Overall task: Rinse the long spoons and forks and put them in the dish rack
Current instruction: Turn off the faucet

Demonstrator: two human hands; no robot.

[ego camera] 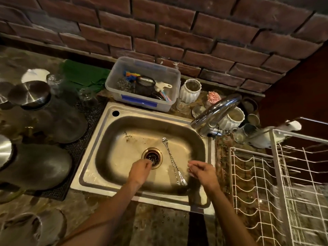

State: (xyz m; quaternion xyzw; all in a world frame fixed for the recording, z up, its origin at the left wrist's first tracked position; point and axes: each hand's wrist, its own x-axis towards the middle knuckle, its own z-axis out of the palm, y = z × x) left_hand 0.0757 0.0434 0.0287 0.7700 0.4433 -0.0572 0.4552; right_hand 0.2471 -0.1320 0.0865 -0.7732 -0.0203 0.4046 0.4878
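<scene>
Two long twisted-stem forks [173,161] lie side by side in the stainless sink [110,110], right of the drain [152,156], tines toward the person. The left hand [140,172] hovers at the drain, fingers curled loosely, holding nothing visible. The right hand [204,172] hangs just right of the forks, fingers half open, empty. The white wire dish rack [257,192] stands to the right. No writing is legible.

Looks like home kitchen to me: steel sink [177,121] with tap [215,110], brick wall [177,32], white wire dish rack [266,183], upturned pots [40,166] on tabletop [159,224].
</scene>
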